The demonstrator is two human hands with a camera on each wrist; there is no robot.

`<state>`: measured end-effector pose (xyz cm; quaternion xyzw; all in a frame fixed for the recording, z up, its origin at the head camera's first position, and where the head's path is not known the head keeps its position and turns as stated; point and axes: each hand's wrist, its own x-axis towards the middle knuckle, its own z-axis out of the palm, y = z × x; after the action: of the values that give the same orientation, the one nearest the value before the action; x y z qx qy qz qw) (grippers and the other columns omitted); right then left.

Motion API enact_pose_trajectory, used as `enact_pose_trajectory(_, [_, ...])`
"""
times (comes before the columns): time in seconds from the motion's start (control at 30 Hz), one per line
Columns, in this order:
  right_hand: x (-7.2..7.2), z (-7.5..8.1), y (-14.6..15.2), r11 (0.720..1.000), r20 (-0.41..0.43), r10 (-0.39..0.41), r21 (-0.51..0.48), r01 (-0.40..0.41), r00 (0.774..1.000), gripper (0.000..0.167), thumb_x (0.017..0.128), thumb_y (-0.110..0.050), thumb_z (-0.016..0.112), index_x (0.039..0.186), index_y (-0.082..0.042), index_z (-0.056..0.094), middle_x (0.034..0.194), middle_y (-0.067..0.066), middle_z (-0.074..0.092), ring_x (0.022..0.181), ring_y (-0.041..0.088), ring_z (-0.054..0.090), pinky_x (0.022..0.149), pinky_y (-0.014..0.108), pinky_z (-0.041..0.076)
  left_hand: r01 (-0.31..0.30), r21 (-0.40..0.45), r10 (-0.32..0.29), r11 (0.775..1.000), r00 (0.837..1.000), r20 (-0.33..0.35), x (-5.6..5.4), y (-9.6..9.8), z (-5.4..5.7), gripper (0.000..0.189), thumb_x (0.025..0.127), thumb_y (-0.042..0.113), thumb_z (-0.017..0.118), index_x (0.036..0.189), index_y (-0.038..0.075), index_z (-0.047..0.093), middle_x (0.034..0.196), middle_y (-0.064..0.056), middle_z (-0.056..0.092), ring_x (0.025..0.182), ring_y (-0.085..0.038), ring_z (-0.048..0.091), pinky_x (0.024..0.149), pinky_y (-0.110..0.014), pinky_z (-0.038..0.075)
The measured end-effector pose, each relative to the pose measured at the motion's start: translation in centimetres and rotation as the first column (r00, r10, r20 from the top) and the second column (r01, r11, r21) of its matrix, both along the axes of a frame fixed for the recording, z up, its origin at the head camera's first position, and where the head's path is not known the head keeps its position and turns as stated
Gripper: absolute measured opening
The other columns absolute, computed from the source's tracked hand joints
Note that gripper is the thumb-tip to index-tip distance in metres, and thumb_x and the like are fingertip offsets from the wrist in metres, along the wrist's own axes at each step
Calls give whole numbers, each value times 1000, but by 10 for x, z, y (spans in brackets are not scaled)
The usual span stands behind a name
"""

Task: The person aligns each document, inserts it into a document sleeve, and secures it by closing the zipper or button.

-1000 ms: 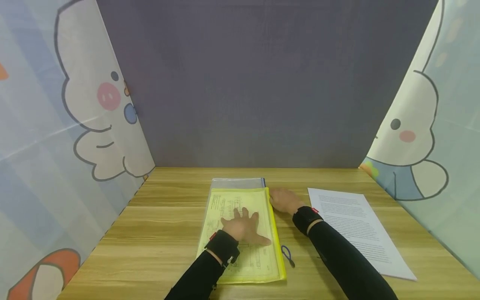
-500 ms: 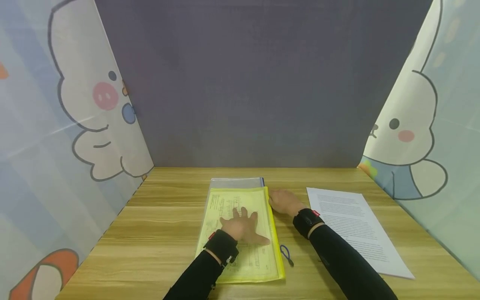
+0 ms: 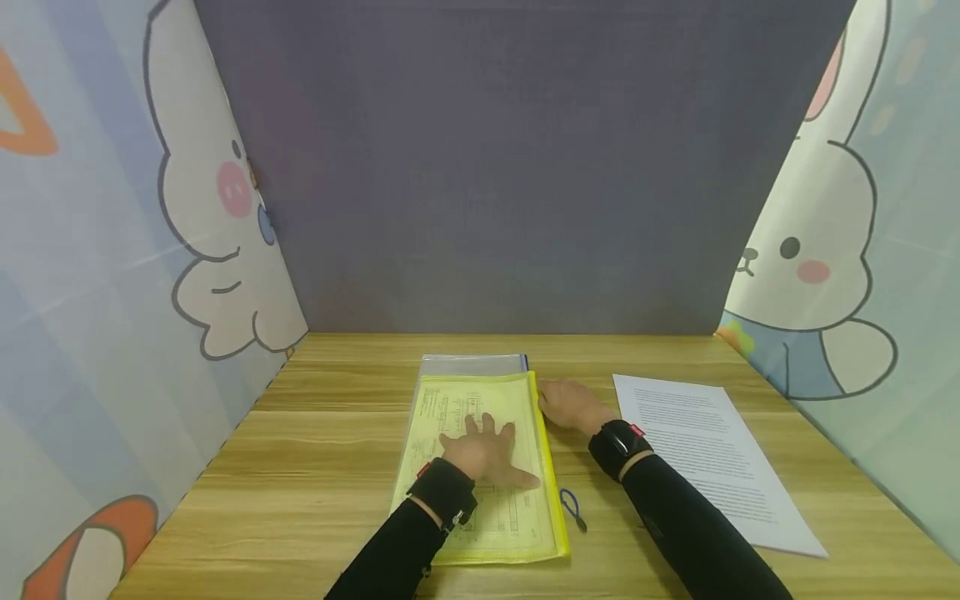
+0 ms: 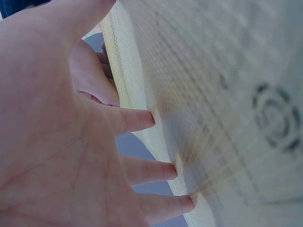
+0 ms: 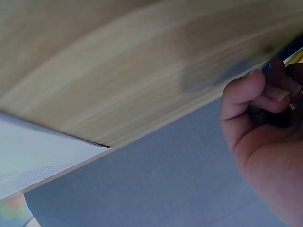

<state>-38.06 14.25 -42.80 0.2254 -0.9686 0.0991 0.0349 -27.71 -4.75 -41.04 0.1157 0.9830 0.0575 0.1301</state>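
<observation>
A yellow mesh zip pouch [image 3: 457, 525] with printed sheets showing through lies on the table, over a clear pouch [image 3: 474, 364] with a blue edge. Fingers spread, my left hand [image 3: 483, 454] rests on the yellow pouch; its fingertips [image 4: 165, 170] press the mesh. My right hand [image 3: 572, 404] is at the pouch's upper right corner, thumb and fingers curled at the yellow zip edge [image 3: 546, 442], seeming to pinch it. In the right wrist view those curled fingers [image 5: 244, 92] hide what lies between them. A blue cord loop [image 3: 570, 502] lies beside the pouch's lower right edge.
A stack of white printed paper [image 3: 720, 467] lies to the right, close to the right forearm. The wooden table [image 3: 322, 467] ends at a dark grey panel [image 3: 480, 167] behind, with cartoon-printed cloth walls [image 3: 90, 333] on both sides.
Both hands and the pouches stay almost in place. The right wrist has turned slightly, and the head view has shifted a little.
</observation>
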Motion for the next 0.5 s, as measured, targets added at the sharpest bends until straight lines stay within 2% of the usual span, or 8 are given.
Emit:
enact_pose_trajectory(0.1, [1,0,0,1000,12,-6,-12,6,1000,24,107,-19,45,117,-8,64,113,11,70,110,31,66,94,50,53,0,-1,0,1000,1000,3,-1,0,0,104,77,84,61,159,25,36,165,-16,26,151,-45,21,104,-81,25])
enact_pose_trajectory(0.33, [2,0,1,1000,36,-18,-21,19,999,19,106,-18,47,106,-10,64,99,6,65,94,23,62,87,46,52,-1,-1,1,1000,1000,3,-1,0,0,105,76,85,61,159,25,36,165,-15,27,151,-45,21,104,-81,25])
enact_pose_trajectory(0.5, [2,-1,1,1000,28,-8,-7,9,1000,20,107,-20,47,103,-10,64,101,8,68,101,28,67,88,49,53,-4,3,4,1000,1000,8,-1,0,1,105,76,84,62,160,25,36,165,-16,26,151,-45,20,104,-81,24])
